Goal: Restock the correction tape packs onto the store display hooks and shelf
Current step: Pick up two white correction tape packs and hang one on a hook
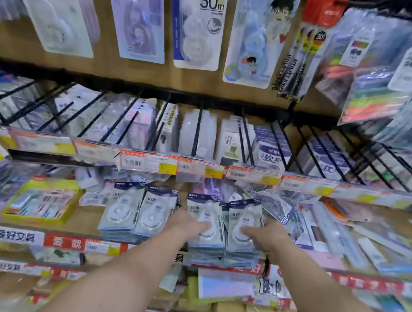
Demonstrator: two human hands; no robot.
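We see both arms reaching onto a shop shelf crowded with stationery, the two hands close together but not touching. The left hand lies flat, fingers spread, on top of one stack of correction tape packs; the right hand presses likewise on the neighbouring stack, just beside the first. Neither hand is closed round anything that we can make out; each rests open on its pile, though the picture is blurred. To the left of the left hand stand two more stacks of the same packs, squared up near the shelf's front edge. Beyond the hands hangs a row of price tags, and above that black display hooks hold further goods, with carded packs hanging higher still. To the right of the right hand we see loose packets lying at odd angles. We judge the step in hand to be settling these two stacks into line. The risk, as we read it, is a slide: the packs are slick plastic, piled high and close to the lip under the hands, so an uneven push could fan the upper ones forward and off the shelf, or shove one stack into its neighbour and the loose packets alongside.
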